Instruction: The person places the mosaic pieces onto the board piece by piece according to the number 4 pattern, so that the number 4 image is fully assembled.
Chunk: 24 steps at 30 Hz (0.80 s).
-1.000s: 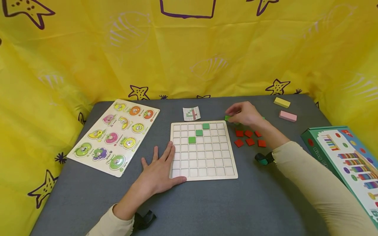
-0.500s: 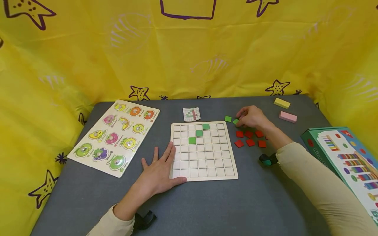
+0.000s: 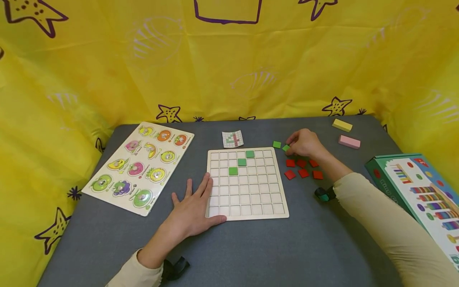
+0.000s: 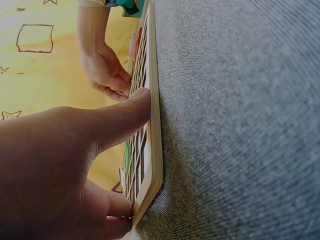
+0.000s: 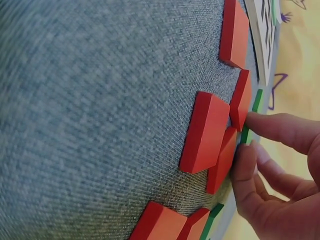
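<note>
My left hand (image 3: 191, 209) lies spread on the left edge of a square wooden grid board (image 3: 247, 218), thumb at its near rim. In the left wrist view that thumb (image 4: 125, 112) presses along the board's edge. Three green tiles sit in grid cells in a diagonal, one of them the middle green tile (image 3: 242, 162). Beyond the board's far right corner, my right hand (image 3: 305, 143) pinches a green tile (image 5: 245, 134) between thumb and fingertip, low over the table. Left of it lies another green tile (image 3: 277, 144). Several red tiles (image 3: 303, 173) lie in rows just nearer.
A small printed grid card (image 3: 232, 139) lies behind the board. To the left is a fruit puzzle board (image 3: 122, 163). Yellow (image 3: 342, 125) and pink (image 3: 349, 142) blocks lie at the back right, and a toy box (image 3: 419, 191) stands right. Yellow cloth (image 3: 229, 71) surrounds the table.
The right hand has shifted slightly right, from the leftmost loose green tile to the one beside it, and has since held there. The left hand has stayed on the board.
</note>
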{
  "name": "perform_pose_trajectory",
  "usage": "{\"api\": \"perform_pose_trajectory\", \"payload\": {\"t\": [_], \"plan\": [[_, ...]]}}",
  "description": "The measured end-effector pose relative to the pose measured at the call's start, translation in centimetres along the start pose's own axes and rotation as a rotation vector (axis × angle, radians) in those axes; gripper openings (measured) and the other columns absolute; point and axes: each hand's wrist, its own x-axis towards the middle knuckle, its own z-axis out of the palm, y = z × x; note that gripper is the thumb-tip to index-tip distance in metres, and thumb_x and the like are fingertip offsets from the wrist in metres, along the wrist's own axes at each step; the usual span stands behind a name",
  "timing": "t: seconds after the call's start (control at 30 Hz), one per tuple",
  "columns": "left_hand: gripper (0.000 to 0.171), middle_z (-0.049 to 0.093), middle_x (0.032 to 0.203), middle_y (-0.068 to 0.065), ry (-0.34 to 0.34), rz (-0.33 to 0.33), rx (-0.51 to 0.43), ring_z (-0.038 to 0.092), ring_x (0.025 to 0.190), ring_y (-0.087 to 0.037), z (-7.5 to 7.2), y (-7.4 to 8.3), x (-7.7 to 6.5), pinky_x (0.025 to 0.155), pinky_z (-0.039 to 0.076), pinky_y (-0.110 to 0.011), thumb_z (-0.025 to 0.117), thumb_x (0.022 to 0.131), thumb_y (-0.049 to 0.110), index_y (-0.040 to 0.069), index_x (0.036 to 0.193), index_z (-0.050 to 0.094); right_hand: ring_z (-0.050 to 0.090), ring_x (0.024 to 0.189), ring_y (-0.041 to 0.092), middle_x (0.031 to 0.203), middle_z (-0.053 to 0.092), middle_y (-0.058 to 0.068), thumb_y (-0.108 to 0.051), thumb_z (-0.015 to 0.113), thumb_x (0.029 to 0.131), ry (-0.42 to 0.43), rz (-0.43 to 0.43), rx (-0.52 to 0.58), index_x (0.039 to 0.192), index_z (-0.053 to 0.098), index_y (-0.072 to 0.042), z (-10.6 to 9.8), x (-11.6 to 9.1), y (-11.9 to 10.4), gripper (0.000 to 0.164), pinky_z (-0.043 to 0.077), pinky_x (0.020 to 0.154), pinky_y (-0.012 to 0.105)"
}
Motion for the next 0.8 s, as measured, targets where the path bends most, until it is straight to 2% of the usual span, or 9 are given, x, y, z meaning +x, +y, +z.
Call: {"api": "perform_pose_trajectory", "payload": {"t": [0.2, 0.47, 0.8], "plan": [[0.114, 0.002, 0.177, -0.001, 0.004, 0.005, 0.001, 0.008, 0.157, -0.055, 0.05, -0.01, 0.0, 0.105, 0.012, -0.091, 0.07, 0.086, 0.071, 0.013, 0.168, 0.017, 0.061, 0.091, 0.029, 0.097, 0.074, 0.011, -0.007, 0.081, 0.081, -0.002, -0.009, -0.012, 0.108, 0.079, -0.001, 0.07, 0.03, 0.05, 0.028, 0.048, 0.073, 0.03], [0.115, 0.002, 0.177, 0.0, 0.0, 0.003, 0.003, 0.007, 0.157, -0.054, 0.08, -0.04, 0.11, 0.105, 0.012, -0.091, 0.07, 0.086, 0.072, 0.014, 0.169, 0.016, 0.063, 0.105, 0.034, 0.112, 0.074, 0.019, -0.004, 0.077, 0.085, -0.041, -0.008, 0.01, 0.115, 0.079, -0.003, -0.12, -0.11, 0.37, 0.03, 0.052, 0.086, 0.041], [0.115, 0.001, 0.177, 0.0, -0.004, -0.001, 0.004, 0.007, 0.157, -0.054, 0.07, -0.05, 0.09, 0.105, 0.011, -0.091, 0.07, 0.086, 0.073, 0.014, 0.169, 0.016, 0.063, 0.109, 0.036, 0.118, 0.073, 0.022, -0.002, 0.075, 0.086, -0.061, -0.018, 0.06, 0.118, 0.078, -0.003, -0.4, -0.6, 0.42, 0.032, 0.054, 0.086, 0.041]]}}
